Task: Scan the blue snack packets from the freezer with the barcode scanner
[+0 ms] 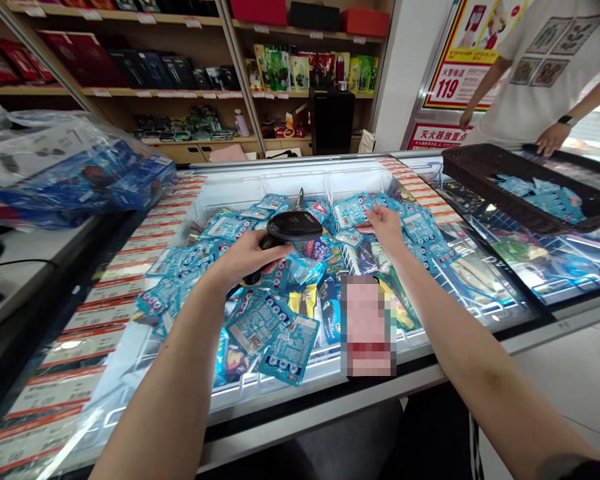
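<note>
A black barcode scanner (295, 227) is in my left hand (250, 257), its handle wrapped by the fingers and its head over the middle of a lit freezer case. My right hand (384, 227) pinches the edge of a blue printed packet (351, 212), whose barcode side faces up. Beneath and around both hands lie many similar blue packets (293, 350), heaped on the freezer's (300, 177) contents. Yellow wrappers (304, 300) and other coloured ones show between them. Nearer me, a pixelated pink rectangular item (367, 327) rests at the freezer's front edge.
At right, a person in a white shirt (545, 87) has one hand on a dark brown crate (520, 207) holding blue packets. Plastic-wrapped blue goods (80, 167) sit at left. Price labels (115, 287) line the freezer's left side. Stocked shelves (170, 93) stand behind.
</note>
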`<act>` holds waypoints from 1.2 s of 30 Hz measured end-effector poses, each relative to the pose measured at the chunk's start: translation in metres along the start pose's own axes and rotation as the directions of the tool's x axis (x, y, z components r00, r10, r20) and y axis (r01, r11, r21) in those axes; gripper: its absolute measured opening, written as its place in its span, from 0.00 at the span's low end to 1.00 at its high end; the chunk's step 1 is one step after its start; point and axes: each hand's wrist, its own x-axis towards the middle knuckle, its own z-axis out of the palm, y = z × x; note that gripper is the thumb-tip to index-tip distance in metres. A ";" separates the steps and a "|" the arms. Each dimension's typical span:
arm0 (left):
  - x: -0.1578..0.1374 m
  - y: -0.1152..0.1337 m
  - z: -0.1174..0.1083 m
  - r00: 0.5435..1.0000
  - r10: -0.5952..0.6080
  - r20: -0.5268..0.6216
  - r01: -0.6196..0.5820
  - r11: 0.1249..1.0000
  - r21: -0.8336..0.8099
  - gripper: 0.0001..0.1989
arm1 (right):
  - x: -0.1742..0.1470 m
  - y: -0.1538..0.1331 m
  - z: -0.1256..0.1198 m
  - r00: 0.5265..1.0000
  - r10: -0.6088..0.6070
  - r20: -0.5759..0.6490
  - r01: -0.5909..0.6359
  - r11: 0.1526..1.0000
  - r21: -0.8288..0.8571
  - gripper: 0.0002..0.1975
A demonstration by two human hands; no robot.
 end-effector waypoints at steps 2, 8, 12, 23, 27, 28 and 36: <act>0.000 0.000 0.000 1.000 0.010 0.001 -0.010 1.000 0.010 0.19 | -0.001 -0.001 0.000 1.000 -0.015 0.002 0.015 1.000 0.002 0.14; 0.000 0.000 0.001 1.000 0.000 -0.006 0.000 1.000 0.014 0.19 | 0.000 -0.001 0.001 1.000 -0.017 0.013 0.017 0.999 -0.027 0.16; 0.000 0.000 0.001 0.998 -0.004 -0.056 0.002 0.999 -0.047 0.16 | 0.000 -0.001 0.000 0.999 -0.043 0.004 0.043 0.997 -0.071 0.22; 0.002 -0.010 -0.006 0.898 -0.039 -0.437 -0.048 0.981 -0.186 0.12 | 0.008 -0.008 -0.042 0.876 -0.423 -0.229 0.111 0.641 -0.759 0.20; 0.006 -0.019 -0.010 0.865 -0.048 -0.500 -0.104 0.957 -0.271 0.11 | 0.011 -0.005 -0.049 0.841 -0.459 -0.286 0.045 0.586 -0.809 0.21; 0.007 -0.022 -0.011 0.858 -0.037 -0.513 -0.128 0.950 -0.283 0.11 | 0.011 -0.005 -0.049 0.836 -0.467 -0.287 0.035 0.568 -0.822 0.21; 0.009 -0.034 -0.014 0.835 -0.044 -0.549 -0.151 0.940 -0.305 0.12 | 0.001 -0.005 -0.040 0.883 -0.408 -0.233 -0.012 0.478 -0.878 0.20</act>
